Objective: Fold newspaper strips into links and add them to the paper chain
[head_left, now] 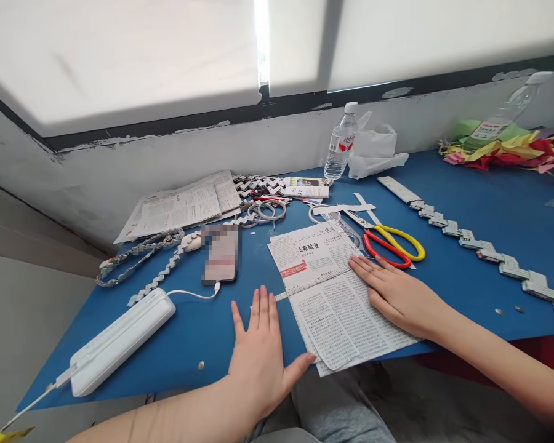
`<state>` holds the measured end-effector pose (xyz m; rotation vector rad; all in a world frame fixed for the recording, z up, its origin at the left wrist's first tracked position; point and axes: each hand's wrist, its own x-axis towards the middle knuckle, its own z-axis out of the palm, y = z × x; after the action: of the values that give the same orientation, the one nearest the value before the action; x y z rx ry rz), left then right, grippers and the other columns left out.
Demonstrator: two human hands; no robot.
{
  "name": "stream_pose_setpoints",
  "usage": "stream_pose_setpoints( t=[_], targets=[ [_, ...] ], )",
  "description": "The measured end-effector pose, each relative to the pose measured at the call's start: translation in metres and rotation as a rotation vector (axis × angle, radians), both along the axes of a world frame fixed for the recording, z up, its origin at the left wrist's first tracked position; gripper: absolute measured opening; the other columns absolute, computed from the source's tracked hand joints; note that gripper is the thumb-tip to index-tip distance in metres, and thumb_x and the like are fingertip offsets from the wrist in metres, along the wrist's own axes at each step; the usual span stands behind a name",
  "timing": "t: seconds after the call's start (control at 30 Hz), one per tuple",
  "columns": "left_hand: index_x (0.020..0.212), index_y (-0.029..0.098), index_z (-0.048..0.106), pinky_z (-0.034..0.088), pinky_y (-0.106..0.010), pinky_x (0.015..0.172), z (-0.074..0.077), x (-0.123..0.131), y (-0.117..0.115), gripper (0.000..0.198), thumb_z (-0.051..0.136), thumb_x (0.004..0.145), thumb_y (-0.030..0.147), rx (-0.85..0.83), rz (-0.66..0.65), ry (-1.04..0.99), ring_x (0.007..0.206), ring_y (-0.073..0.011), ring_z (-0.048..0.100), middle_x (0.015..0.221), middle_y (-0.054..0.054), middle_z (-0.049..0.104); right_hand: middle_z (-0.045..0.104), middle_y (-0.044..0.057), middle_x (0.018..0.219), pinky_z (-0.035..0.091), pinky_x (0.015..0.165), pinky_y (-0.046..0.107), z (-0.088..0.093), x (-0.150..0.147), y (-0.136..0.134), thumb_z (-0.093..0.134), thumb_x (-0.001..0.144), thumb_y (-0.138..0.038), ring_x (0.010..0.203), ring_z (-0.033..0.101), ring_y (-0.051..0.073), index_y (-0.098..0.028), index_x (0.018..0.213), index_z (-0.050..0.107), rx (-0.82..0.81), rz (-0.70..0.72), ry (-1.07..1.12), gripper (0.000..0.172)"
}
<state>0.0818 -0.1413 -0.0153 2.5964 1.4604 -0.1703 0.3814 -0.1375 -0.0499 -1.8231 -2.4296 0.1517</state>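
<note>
Sheets of newspaper (337, 320) lie in front of me at the table's near edge, one reaching a little past it. A narrow folded paper strip (318, 282) crosses them and sticks out on the left. My left hand (258, 344) is flat on the table left of the sheets, fingers spread, its thumb touching the paper's lower left edge. On the right side of the newspaper rests my right hand (392, 292), palm down with fingers stretched out. Scissors (388, 243) with one red and one yellow handle lie just beyond it.
Left are a charging phone (220, 255), a white power strip (122, 341) and stacked newspaper (184, 206). Zigzag folded-paper chains (471, 240) lie on both sides. Rings (272, 210) and cut paper strips (344, 209) sit beyond the sheets. A water bottle (341, 144) stands by the wall.
</note>
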Motion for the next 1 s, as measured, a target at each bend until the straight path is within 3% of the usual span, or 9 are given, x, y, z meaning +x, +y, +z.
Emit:
stream_pose_setpoints(
  t=[0.2,0.3,0.47,0.57,0.67,0.73,0.87,1.0],
  targets=[
    [0.140,-0.004,0.035,0.014,-0.071,0.108,0.004,-0.017,-0.003,0.096,0.025,0.084,0.073,0.109,-0.015,0.069,0.138,-0.0431,0.026,0.147,-0.027,0.027,0.039,0.006,0.148,0.032,0.113,0.051,0.008,-0.001,0.003,0.032,0.095,-0.044,0.137,0.035,0.028,-0.019,0.143,0.042,-0.037,-0.017,0.013,0.055],
    [0.139,-0.003,0.040,0.022,-0.065,0.110,0.007,-0.027,-0.005,0.092,0.027,0.085,0.070,0.132,-0.014,0.103,0.137,-0.0413,0.031,0.145,-0.026,0.033,0.047,0.011,0.143,0.037,0.109,0.054,0.011,-0.006,0.009,0.037,0.093,-0.051,0.135,0.039,0.033,-0.016,0.137,0.051,-0.004,-0.037,0.006,0.058],
    [0.135,-0.003,0.045,0.034,-0.057,0.107,0.012,-0.028,-0.003,0.087,0.032,0.086,0.067,0.156,-0.035,0.144,0.133,-0.0397,0.038,0.142,-0.026,0.039,0.061,0.012,0.129,0.048,0.098,0.050,0.026,-0.032,0.027,0.034,0.097,-0.027,0.119,0.056,0.030,-0.017,0.120,0.065,0.010,0.157,0.095,0.040],
    [0.128,-0.003,0.055,0.042,-0.051,0.102,0.019,-0.020,0.006,0.069,0.040,0.091,0.053,0.183,-0.033,0.173,0.127,-0.0381,0.048,0.135,-0.027,0.049,0.067,0.015,0.112,0.053,0.088,0.043,0.041,-0.049,0.040,0.040,0.094,-0.024,0.103,0.063,0.028,-0.012,0.108,0.068,-0.084,0.217,0.154,0.034],
    [0.106,0.005,0.068,0.048,-0.045,0.093,0.027,-0.009,0.019,0.040,0.044,0.094,0.034,0.232,-0.039,0.173,0.113,-0.0339,0.059,0.118,-0.023,0.065,0.066,0.015,0.106,0.052,0.081,0.040,0.054,-0.057,0.052,0.041,0.094,-0.027,0.095,0.062,0.027,-0.012,0.102,0.067,-0.181,0.285,0.175,0.030],
    [0.099,0.009,0.068,0.050,-0.041,0.085,0.032,0.000,0.030,0.028,0.047,0.092,0.027,0.246,-0.084,0.130,0.105,-0.0315,0.062,0.107,-0.019,0.068,0.066,0.013,0.100,0.051,0.077,0.039,0.062,-0.060,0.058,0.039,0.094,-0.029,0.090,0.062,0.026,-0.014,0.098,0.065,-0.234,0.309,0.169,0.030],
    [0.105,0.013,0.062,0.049,-0.036,0.073,0.040,0.020,0.052,0.021,0.049,0.091,0.023,0.124,-0.184,0.025,0.088,-0.0275,0.065,0.093,-0.012,0.069,0.067,0.009,0.089,0.046,0.064,0.034,0.082,-0.065,0.063,0.037,0.095,-0.032,0.079,0.063,0.025,-0.017,0.093,0.064,-0.311,0.295,0.119,0.031],
    [0.093,0.017,0.060,0.042,-0.028,0.060,0.046,0.030,0.070,0.019,0.044,0.094,0.026,-0.138,-0.153,-0.242,0.072,-0.0208,0.062,0.082,-0.007,0.067,0.069,0.007,0.085,0.043,0.059,0.031,0.100,-0.068,0.067,0.037,0.095,-0.032,0.074,0.063,0.023,-0.019,0.091,0.066,-0.238,0.364,0.117,0.031]
  ],
)
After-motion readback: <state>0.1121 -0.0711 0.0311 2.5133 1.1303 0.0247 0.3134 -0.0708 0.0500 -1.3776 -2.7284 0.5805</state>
